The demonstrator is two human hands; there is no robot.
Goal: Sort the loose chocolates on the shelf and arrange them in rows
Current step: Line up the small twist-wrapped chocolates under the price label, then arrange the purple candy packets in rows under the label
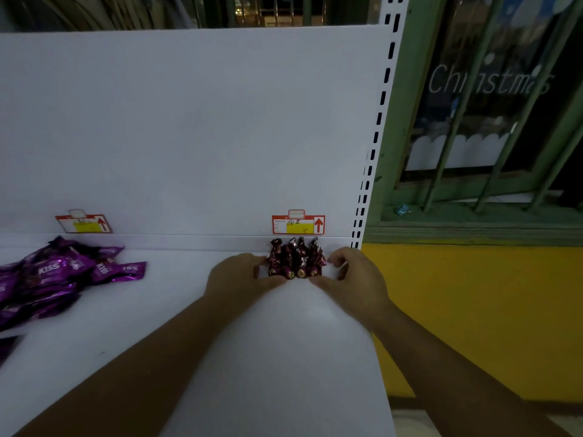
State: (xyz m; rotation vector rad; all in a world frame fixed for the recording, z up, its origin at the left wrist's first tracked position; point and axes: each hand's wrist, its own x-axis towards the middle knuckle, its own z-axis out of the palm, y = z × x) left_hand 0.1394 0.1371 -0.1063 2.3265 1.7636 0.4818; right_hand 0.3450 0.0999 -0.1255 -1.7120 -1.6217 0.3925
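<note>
- Two bare hands reach to the back right corner of a white shelf (189, 310), one on either side of a small cluster of dark red chocolates (295, 260).
- Left hand (239, 275) sits at the cluster's left edge; its thumb lies along the front of the sweets and its fingertips (262, 263) touch the leftmost wrapper. Its grip is narrow, curled against the cluster rather than closed round any single piece.
- Right hand (350, 272) mirrors it on the right edge, thumb low at the front, fingers bent and touching the rightmost wrapper. Its grip is likewise half-closed, pressing on the cluster's side.
- Dark red chocolates stand close together in short rows, twisted foil ends up, gold spots facing the front; the back ones are just beside the shelf's rear wall. An exact count is hard to make in the dim light.
- Directly above them on the rear wall hangs a red and yellow price tag (298, 223) with an upward arrow.
- Far to the left, well apart, lies a loose heap of purple packets (56, 275) printed "KISS".
- A second price tag (83, 223) hangs on the wall above that heap.
</note>
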